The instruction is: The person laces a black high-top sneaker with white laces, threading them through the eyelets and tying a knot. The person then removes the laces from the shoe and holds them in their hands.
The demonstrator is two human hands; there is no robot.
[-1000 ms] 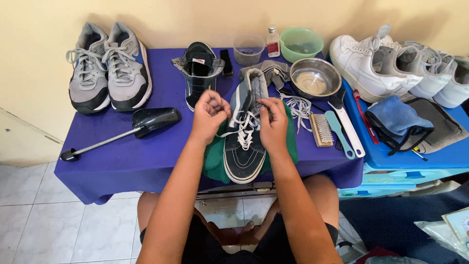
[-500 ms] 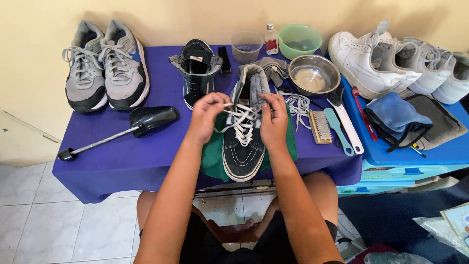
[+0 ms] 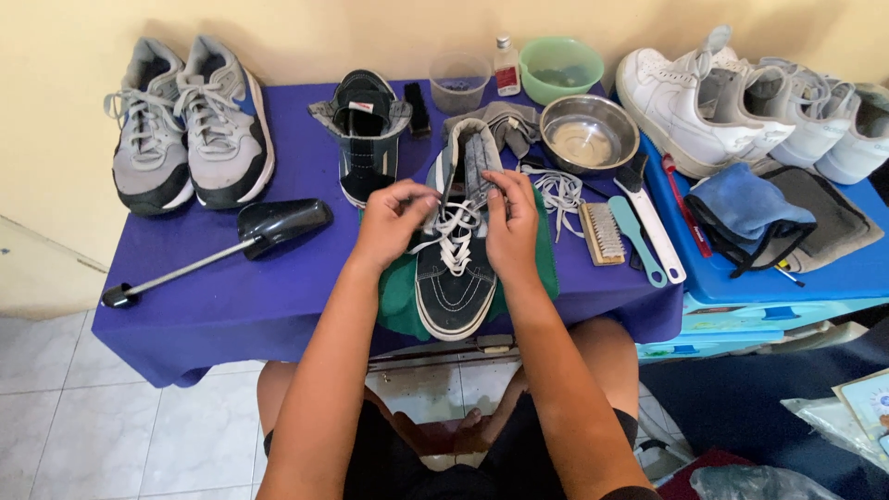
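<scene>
A purple table (image 3: 231,296) stands against a cream wall over pale floor tiles, crowded with shoes and cleaning gear. At its near edge, between the two hands, a dark shoe (image 3: 456,278) lies on a green cloth (image 3: 396,301), toe pointing toward the person. Its upper is dark canvas with light stitching on the toe, the sole rim is pale, and a white lace (image 3: 454,227) crosses the eyelets partway up.

The left hand (image 3: 391,220) pinches one strand of the lace at the shoe's side, fingers curled round it. The right hand (image 3: 512,222) is closed on the other strand, thumb pressed against the eyelet row.

Lacing goes best, I judge, with both strands kept flat and equally taut, each crossing seated before the next eyelet, and the tongue held straight beneath.

Just beyond the right hand lies a loose lace (image 3: 556,193), and further right a brush (image 3: 603,233), a teal tool (image 3: 639,243) and a white-handled brush (image 3: 653,227). Past those sit a steel bowl (image 3: 588,134), a green bowl (image 3: 561,69), a small bottle (image 3: 506,67) and a clear cup (image 3: 460,81). Beyond the left hand stands a second dark shoe (image 3: 366,139); to its left lie a shoe tree (image 3: 231,243) and grey trainers (image 3: 190,120). Far right, white trainers (image 3: 732,102) and a blue cloth (image 3: 741,208) rest on a blue box (image 3: 815,268).
</scene>
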